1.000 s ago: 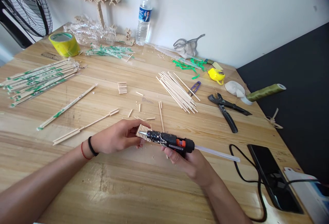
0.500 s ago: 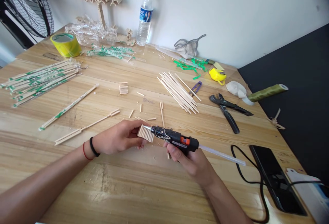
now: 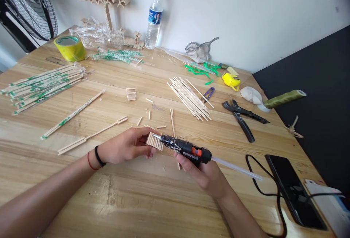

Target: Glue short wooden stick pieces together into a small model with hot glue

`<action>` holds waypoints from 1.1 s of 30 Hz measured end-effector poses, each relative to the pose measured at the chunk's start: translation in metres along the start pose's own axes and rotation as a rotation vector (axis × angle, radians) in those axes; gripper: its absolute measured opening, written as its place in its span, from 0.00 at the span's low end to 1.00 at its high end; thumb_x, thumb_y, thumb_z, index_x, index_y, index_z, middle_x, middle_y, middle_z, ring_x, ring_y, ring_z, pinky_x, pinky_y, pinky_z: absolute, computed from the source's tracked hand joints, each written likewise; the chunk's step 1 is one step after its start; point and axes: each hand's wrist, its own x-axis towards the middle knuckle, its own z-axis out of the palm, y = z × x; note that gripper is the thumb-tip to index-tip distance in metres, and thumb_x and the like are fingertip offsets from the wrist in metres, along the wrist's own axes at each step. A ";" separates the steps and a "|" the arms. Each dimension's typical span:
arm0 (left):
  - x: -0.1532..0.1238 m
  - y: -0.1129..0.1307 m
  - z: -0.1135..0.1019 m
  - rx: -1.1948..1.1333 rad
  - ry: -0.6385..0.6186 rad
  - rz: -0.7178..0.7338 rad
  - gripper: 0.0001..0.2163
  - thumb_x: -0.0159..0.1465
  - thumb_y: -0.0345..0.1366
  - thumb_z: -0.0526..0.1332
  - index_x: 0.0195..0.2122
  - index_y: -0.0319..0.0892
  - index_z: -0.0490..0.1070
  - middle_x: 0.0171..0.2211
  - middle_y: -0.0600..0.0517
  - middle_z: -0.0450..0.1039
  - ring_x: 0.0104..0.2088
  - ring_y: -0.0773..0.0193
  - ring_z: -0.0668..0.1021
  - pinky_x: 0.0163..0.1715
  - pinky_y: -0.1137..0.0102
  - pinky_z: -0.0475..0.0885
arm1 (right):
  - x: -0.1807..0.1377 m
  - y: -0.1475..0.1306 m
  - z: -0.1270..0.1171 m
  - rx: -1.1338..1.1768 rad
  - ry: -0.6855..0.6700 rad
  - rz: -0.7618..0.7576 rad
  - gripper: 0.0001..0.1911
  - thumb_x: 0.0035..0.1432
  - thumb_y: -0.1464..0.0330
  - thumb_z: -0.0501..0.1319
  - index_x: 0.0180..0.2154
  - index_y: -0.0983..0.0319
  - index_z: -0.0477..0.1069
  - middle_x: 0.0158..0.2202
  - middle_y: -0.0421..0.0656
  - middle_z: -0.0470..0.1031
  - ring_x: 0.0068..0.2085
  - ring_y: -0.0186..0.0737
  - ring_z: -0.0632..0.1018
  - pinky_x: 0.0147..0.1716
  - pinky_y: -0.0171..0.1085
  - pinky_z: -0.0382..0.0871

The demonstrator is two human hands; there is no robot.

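Observation:
My left hand (image 3: 133, 144) pinches a small panel of short wooden sticks (image 3: 155, 142) set side by side. In my right hand (image 3: 203, 172) is a black hot glue gun (image 3: 186, 149), gripped around its handle. Its metal nozzle lies at the upper edge of the panel; whether it touches cannot be made out. A clear glue stick (image 3: 236, 167) juts from the gun's back end. Several short cut stick pieces (image 3: 161, 126) lie just beyond my hands. A similar small panel (image 3: 131, 94) rests farther off on the table.
Loose wooden sticks (image 3: 190, 97) lie mid-table, with black pliers (image 3: 240, 116) to their right. At left are wrapped chopsticks (image 3: 46, 85) and yellow tape (image 3: 69, 47). A water bottle (image 3: 154, 19) stands by the wall. A phone (image 3: 294, 190) and black cable (image 3: 278, 209) lie at right.
The glue gun's nozzle has shifted very slightly along the panel's upper edge, and its back end has dipped a touch. My left hand is nearly still.

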 end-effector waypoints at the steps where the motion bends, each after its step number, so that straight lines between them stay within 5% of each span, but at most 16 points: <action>1: 0.000 -0.001 0.000 -0.003 0.002 -0.001 0.15 0.69 0.37 0.64 0.55 0.39 0.71 0.34 0.52 0.75 0.34 0.65 0.77 0.38 0.70 0.74 | 0.000 0.000 0.000 -0.003 -0.005 -0.005 0.18 0.69 0.54 0.59 0.33 0.59 0.70 0.25 0.38 0.67 0.26 0.38 0.70 0.28 0.37 0.64; 26: 0.000 -0.002 -0.001 -0.037 0.002 -0.002 0.16 0.69 0.34 0.64 0.57 0.39 0.71 0.35 0.53 0.75 0.34 0.66 0.77 0.40 0.70 0.73 | 0.004 0.000 0.001 -0.047 0.034 0.006 0.17 0.68 0.57 0.60 0.28 0.58 0.67 0.23 0.36 0.64 0.25 0.36 0.66 0.26 0.35 0.62; 33: -0.001 -0.005 -0.001 0.019 0.005 -0.020 0.17 0.69 0.36 0.64 0.58 0.41 0.70 0.34 0.52 0.76 0.35 0.64 0.78 0.40 0.69 0.73 | 0.005 0.003 0.000 -0.075 0.033 -0.055 0.15 0.67 0.58 0.61 0.30 0.59 0.72 0.24 0.39 0.71 0.27 0.39 0.71 0.29 0.36 0.66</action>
